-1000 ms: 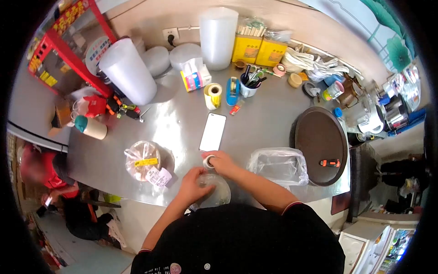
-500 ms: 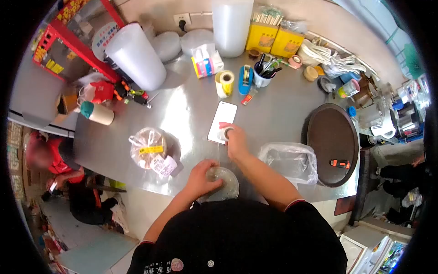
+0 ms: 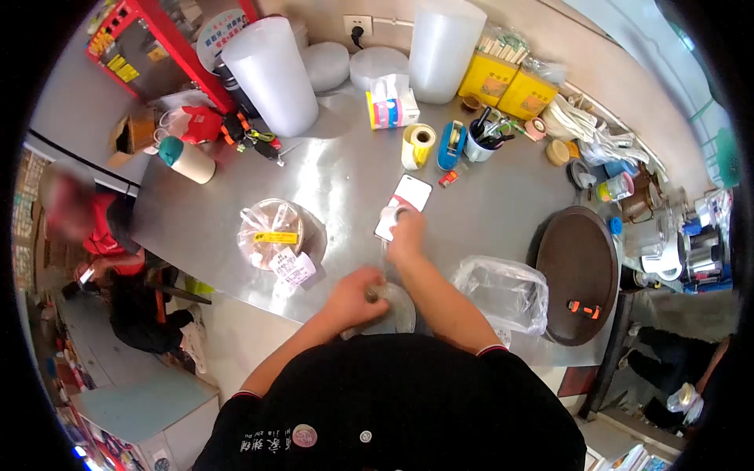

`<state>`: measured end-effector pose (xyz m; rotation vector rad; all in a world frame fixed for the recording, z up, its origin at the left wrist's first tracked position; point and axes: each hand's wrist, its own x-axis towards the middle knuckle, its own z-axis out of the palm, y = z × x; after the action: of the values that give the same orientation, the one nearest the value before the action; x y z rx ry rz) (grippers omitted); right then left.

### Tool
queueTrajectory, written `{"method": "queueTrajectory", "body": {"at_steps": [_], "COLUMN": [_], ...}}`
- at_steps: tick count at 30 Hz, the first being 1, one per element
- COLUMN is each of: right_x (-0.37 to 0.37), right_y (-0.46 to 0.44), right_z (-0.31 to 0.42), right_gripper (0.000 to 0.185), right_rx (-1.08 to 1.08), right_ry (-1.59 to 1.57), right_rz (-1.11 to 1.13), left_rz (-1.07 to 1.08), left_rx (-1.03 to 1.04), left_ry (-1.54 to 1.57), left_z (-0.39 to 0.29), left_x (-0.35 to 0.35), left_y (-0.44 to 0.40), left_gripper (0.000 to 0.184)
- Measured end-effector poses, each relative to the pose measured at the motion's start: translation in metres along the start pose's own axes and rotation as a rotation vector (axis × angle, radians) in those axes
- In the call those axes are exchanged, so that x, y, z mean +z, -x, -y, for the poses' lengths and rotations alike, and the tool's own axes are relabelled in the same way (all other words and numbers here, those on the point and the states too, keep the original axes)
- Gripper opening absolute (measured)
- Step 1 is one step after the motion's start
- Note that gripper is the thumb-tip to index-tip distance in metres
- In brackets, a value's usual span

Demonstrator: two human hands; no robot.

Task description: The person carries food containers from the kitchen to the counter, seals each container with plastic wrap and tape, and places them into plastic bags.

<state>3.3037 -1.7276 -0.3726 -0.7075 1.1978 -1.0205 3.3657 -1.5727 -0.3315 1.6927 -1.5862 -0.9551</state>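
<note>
In the head view we look down at a grey metal desk, above which the right hand grips a small pale roll of tape over the white-screened phone. We judge that the roll is held away from the body to keep a strip drawn taut, since a faint pale line seems to show below it. The left hand is curled, part open, at the side of a clear round plastic container by the desk's near edge; we take this to steady it, but cannot tell whether the fingers really clasp it. The black shirt cuts off the container's near side, and we cannot make out any contents. The roll and right hand cover part of the phone, and the print on the yellow-labelled bagged tub is too small for us to read
</note>
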Motion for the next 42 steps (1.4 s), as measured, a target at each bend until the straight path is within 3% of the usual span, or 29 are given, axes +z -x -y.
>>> {"method": "queueTrajectory", "body": {"at_steps": [1, 4, 6, 8, 10, 12, 13, 14, 16, 17, 19, 20, 22, 24, 26, 27, 28, 29, 31, 35, 37, 38, 40, 42], "right_x": [-0.011, -0.025, -0.037, -0.050, -0.073, -0.105, -0.124, -0.143, -0.163, -0.172, -0.187, -0.175, -0.154, -0.165, -0.137, -0.127, -0.106, -0.102, -0.084, -0.083, -0.082, -0.080, -0.077, -0.080], "right_y": [-0.032, -0.026, -0.026, -0.018, -0.018, -0.045, -0.069, -0.093, -0.116, -0.128, -0.144, -0.129, -0.101, -0.092, -0.027, 0.007, 0.045, 0.073, 0.114, 0.132, 0.127, 0.128, 0.133, 0.132], "right_z": [-0.002, 0.068, 0.082, 0.088, 0.089, 0.094, 0.090, 0.085, 0.086, 0.090, 0.089, 0.098, 0.124, 0.090, 0.079, 0.060, 0.044, 0.026, 0.017, -0.002, 0.003, 0.006, 0.013, 0.007], "right_gripper": [0.027, 0.024, 0.027, 0.028, 0.028, 0.029, 0.029, 0.030, 0.033, 0.033, 0.035, 0.035, 0.039, 0.041, 0.046, 0.046, 0.052, 0.055, 0.062, 0.063, 0.062, 0.062, 0.060, 0.058], "right_rx": [-0.047, -0.181, -0.186, -0.133, -0.056, -0.148, -0.220, -0.292, -0.417, -0.411, -0.310, -0.307, -0.064, -0.753, -0.824, -0.774, -0.951, -0.805, -0.981, -1.036, -0.920, -0.925, -0.961, -0.933], "right_ry": [-0.021, -0.026, 0.179, 0.125, 0.071, 0.413, 0.600, 0.785, 0.851, 0.851, 1.258, 1.258, 1.113, 1.059, 0.968, 0.875, 0.992, 1.100, 1.424, 1.391, 1.247, 1.251, 1.320, 1.338], "right_rz": [0.038, 0.154, 0.249, 0.261, 0.262, 0.168, 0.092, 0.013, -0.176, -0.171, -0.214, -0.206, -0.271, -0.421, 0.009, 0.311, 0.442, 0.654, 0.918, 0.855, 0.946, 0.923, 0.744, 0.701], "left_rz": [0.036, -0.115, -0.141, -0.283, -0.278, -0.225, -0.252, -0.248, -0.293, -0.292, -0.340, -0.341, -0.322, -0.260, -0.451, -0.373, -0.374, -0.297, -0.196, -0.101, -0.098, -0.092, -0.070, -0.077], "left_rx": [0.105, 0.096, 0.078, -0.214, -0.256, -0.239, -0.066, -0.061, 0.015, 0.008, 0.021, 0.013, -0.022, -0.053, 0.002, -0.015, -0.015, 0.005, 0.041, 0.055, 0.334, 0.355, 0.239, 0.263], "left_ry": [-0.078, -0.095, -0.052, 0.074, 0.066, -0.005, -0.212, -0.215, -0.262, -0.264, -0.150, -0.153, -0.064, 0.024, -0.316, -0.316, -0.313, -0.380, -0.440, -0.703, -0.523, -0.524, -0.537, -0.483], "left_z": [0.006, 0.003, 0.005, 0.004, 0.008, 0.014, 0.011, 0.006, -0.003, -0.005, -0.005, -0.002, 0.012, 0.022, 0.018, 0.031, 0.031, 0.027, 0.019, 0.013, 0.023, 0.019, 0.007, 0.010], "left_x": [0.002, -0.011, -0.019, -0.019, -0.024, -0.030, -0.034, -0.033, -0.029, -0.031, -0.034, -0.036, -0.045, -0.044, -0.037, -0.028, -0.023, -0.014, -0.004, -0.008, -0.009, -0.009, -0.006, -0.010], "left_y": [0.001, 0.004, 0.001, 0.004, 0.002, 0.001, 0.003, 0.005, 0.010, 0.013, 0.023, 0.030, 0.048, 0.064, 0.076, 0.081, 0.081, 0.077, 0.071, 0.063, 0.060, 0.058, 0.056, 0.058], "left_gripper": [0.031, 0.030, 0.030, 0.031, 0.034, 0.036, 0.037, 0.037, 0.035, 0.035, 0.036, 0.036, 0.038, 0.047, 0.058, 0.069, 0.069, 0.074, 0.081, 0.077, 0.071, 0.071, 0.063, 0.057]}}
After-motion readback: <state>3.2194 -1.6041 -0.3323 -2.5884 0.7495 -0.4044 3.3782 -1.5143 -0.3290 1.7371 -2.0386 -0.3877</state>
